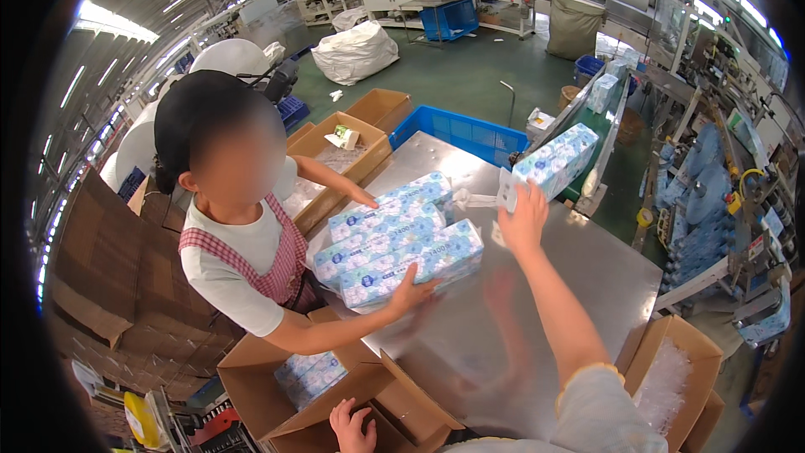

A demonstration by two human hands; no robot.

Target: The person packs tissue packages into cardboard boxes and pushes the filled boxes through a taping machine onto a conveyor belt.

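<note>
My right hand (525, 217) is at the near end of a long floral tissue pack (556, 160), its fingers on the clear plastic film there. That pack lies at the end of the green conveyor belt (613, 113), beside the steel table (566, 264). Low in the picture, my left hand (353, 425) is over an open cardboard box, fingers apart and holding nothing. Across the table on the left, a co-worker in a checked apron has both hands around several floral tissue packs (402, 239) lying side by side.
An open cardboard box (251, 377) at the lower left holds floral packs. A blue plastic crate (465, 135) adjoins the table's far edge. Cardboard boxes (704, 352) with clear plastic stand at the right. Packaging machinery (704, 201) lines the right side.
</note>
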